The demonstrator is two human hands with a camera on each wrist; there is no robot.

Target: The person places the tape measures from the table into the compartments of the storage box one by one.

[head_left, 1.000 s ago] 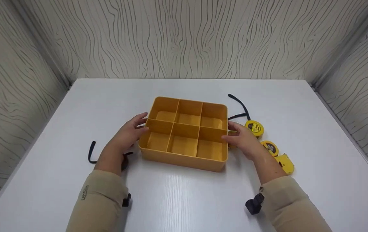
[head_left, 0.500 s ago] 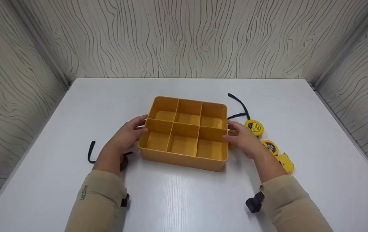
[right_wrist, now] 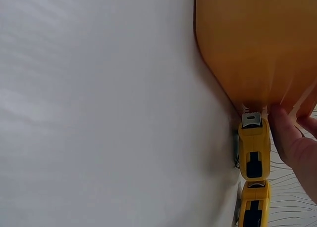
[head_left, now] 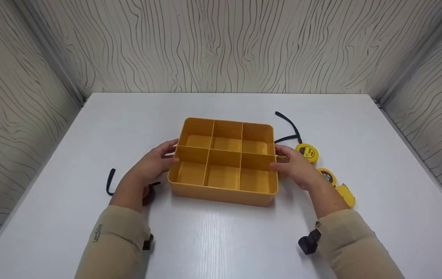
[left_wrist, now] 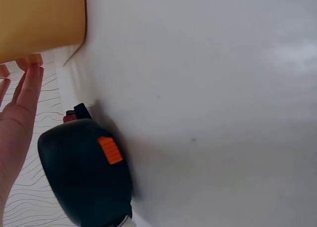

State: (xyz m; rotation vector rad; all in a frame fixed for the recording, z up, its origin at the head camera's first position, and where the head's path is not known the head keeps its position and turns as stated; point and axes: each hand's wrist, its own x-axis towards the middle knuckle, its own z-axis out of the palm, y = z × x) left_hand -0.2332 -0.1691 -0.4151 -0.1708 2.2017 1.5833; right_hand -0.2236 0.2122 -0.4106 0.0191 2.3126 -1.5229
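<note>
A mustard-yellow box (head_left: pixel 221 194) with six-way dividers stands on the white table between my hands, its compartments bare inside. My left hand (head_left: pixel 150 166) grips its left wall, thumb at the rim and fingers along the outside. On the opposite wall my right hand (head_left: pixel 295 167) holds on the same way, thumb tip over the rim. Beside the left wrist lies a dark tape measure (left_wrist: pixel 84 167) with an orange button, mostly hidden by the arm in the head view. A yellow tape measure (right_wrist: pixel 254 150) sits close against the box below my right hand.
More yellow tape measures lie right of the box: one with a black strap (head_left: pixel 307 153), one with a dark label (head_left: pixel 327 176) and one partly behind the forearm (head_left: pixel 345 195). Another black strap (head_left: pixel 110 182) lies at left. Patterned panels (head_left: pixel 221 46) enclose the table's back and sides.
The box has turned slightly and shifted a little toward the right and front edge, both hands staying on its sides. The tape measures keep their places.
</note>
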